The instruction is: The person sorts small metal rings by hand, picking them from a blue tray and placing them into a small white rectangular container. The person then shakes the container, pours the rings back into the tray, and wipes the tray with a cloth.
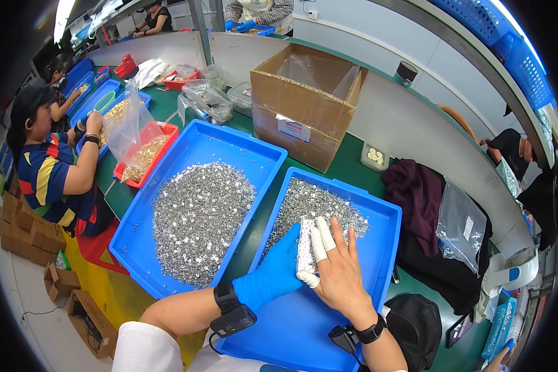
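My left hand point(274, 271), in a blue glove, is closed around a small rectangular block point(305, 247) with a silvery, speckled top. My right hand point(344, 276) lies along the block's right side, fingers stretched out, with white finger cots on the thumb and two fingers. Its thumb touches the block's near end. Both hands are above a blue tray point(372, 248) whose far part holds a heap of small shiny metal parts point(319, 204). To the left, a bigger blue tray point(139, 232) carries a larger heap of similar silver parts point(201, 217).
Behind the trays stands an open cardboard box point(297, 105) lined with plastic. Dark clothing point(415, 204) and a plastic bag point(462, 226) lie at right; a black cap point(415, 325) is nearer. At left, a red tray point(149, 155) holds gold-coloured parts beside a seated co-worker point(49, 161).
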Motion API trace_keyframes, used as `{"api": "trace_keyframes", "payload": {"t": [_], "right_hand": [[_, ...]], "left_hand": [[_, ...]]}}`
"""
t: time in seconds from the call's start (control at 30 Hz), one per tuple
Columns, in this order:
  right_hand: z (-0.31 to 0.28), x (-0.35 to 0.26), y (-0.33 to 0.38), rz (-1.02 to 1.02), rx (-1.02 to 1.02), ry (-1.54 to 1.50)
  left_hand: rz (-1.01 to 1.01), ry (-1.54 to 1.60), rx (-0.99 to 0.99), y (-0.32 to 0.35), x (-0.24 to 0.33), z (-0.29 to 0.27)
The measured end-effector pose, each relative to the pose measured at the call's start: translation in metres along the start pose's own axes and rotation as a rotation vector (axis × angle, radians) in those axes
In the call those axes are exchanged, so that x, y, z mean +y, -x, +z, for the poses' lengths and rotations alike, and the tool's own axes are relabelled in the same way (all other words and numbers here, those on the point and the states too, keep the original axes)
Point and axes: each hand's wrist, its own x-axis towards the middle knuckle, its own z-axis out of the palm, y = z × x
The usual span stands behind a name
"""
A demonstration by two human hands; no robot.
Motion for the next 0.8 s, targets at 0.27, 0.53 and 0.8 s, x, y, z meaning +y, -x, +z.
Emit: {"api": "trace_keyframes", "payload": {"t": [0.27,0.53,0.8], "right_hand": [[-0.001,-0.001,-0.001,0.022,0.013,-0.005],[0.001,0.022,0.006,0.067,0.247,-0.177],[-0.002,0.012,0.006,0.026,0.024,0.036]], "left_hand": [[-0.008,0.008,-0.063,0.001,-0.001,0.003],[-0.013,0.009,-0.106,-0.002,0.003,0.003],[0.047,0.036,-0.045,-0.003,0.004,0.002]]}}
